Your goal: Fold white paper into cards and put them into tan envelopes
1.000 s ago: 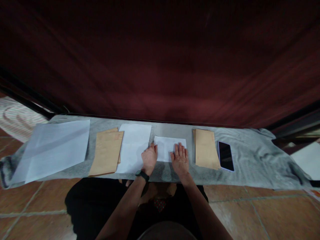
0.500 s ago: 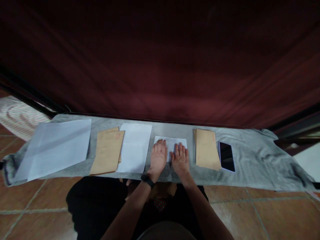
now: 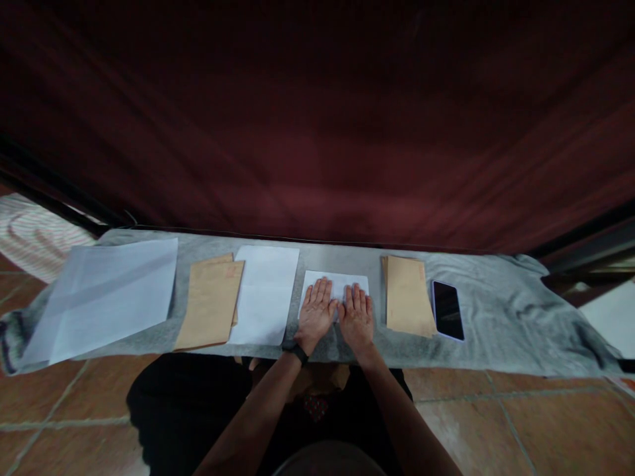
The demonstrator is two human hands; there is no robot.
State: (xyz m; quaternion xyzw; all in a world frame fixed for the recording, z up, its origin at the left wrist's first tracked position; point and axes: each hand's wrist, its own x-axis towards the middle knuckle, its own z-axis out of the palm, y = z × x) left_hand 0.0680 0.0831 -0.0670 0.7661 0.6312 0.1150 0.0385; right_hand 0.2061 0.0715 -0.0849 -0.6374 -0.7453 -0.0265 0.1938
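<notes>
A small white sheet of paper [image 3: 338,283], apparently folded, lies in front of me on a grey cloth [image 3: 496,311]. My left hand [image 3: 316,311] rests flat on its left part, fingers stretched out and a dark band on the wrist. On the right part lies my right hand [image 3: 356,318], also flat with fingers extended. The thumbs nearly meet or touch over the paper. Both palms hide its near edge. Left of my hands is a larger white sheet [image 3: 268,291], partly under a stack of brown envelopes [image 3: 212,304].
More large white sheets [image 3: 109,291] lie at the far left. Another stack of brown envelopes [image 3: 409,297] is to the right, beside a phone [image 3: 448,311] with a dark screen. A dark red panel [image 3: 317,165] rises behind the narrow surface. Tiled floor [image 3: 476,423] shows below.
My left hand has turned slightly and its thumb now spreads toward the right thumb. Both hands stay on the small paper. The view has shifted a little.
</notes>
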